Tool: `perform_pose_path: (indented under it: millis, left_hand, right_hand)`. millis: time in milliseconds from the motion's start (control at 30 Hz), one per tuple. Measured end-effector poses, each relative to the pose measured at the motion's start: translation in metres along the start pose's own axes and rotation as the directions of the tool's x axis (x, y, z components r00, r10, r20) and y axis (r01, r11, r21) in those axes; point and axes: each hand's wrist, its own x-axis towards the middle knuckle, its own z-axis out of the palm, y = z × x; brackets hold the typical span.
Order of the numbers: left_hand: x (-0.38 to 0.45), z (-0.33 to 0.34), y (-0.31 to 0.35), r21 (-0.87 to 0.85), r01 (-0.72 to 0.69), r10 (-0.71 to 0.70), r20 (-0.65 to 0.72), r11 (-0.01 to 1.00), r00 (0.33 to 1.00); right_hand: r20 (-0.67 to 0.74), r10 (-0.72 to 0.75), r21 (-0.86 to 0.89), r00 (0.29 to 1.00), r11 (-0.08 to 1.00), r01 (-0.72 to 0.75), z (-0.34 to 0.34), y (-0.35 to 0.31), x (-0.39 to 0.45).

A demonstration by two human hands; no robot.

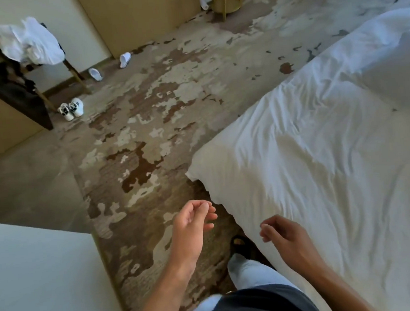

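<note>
I stand at the corner of a bed covered by a rumpled white duvet (322, 158). My left hand (192, 223) hovers over the patterned carpet, just left of the bed's corner, fingers loosely curled and holding nothing. My right hand (282, 235) hangs above the near edge of the duvet, fingers also loosely curled, empty and not touching the fabric. A white pillow (396, 79) lies at the far right of the bed.
A white surface (37, 279) fills the near left. A dark table (10, 92) at far left bears crumpled white cloth (30, 41). White sneakers (71, 109) and two white slippers (125, 59) lie on the carpet (146, 111). A gold stand (226, 1) is at the back.
</note>
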Motion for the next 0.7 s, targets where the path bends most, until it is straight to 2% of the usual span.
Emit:
perform_pose_path:
  millis: [267, 433, 533, 700]
  left_hand:
    - [0.135, -0.097, 0.030, -0.029, 0.078, -0.082, -0.163, 0.997, 0.983]
    - [0.253, -0.171, 0.038, -0.065, 0.137, -0.149, -0.231, 0.988, 0.961]
    - [0.337, -0.206, 0.060, -0.047, 0.144, -0.150, -0.180, 0.988, 0.972]
    - [0.469, -0.221, 0.135, 0.039, 0.110, -0.110, 0.020, 0.993, 0.994]
  right_hand:
    - [0.195, -0.127, -0.055, 0.973, 0.989, 0.140, 0.087, -0.150, 0.198]
    - [0.205, -0.188, -0.073, 0.961, 0.976, 0.206, 0.154, -0.233, 0.321]
    - [0.170, -0.177, -0.103, 0.969, 0.975, 0.196, 0.183, -0.278, 0.385]
    - [0.053, -0.098, -0.090, 0.994, 0.991, 0.103, 0.196, -0.338, 0.455]
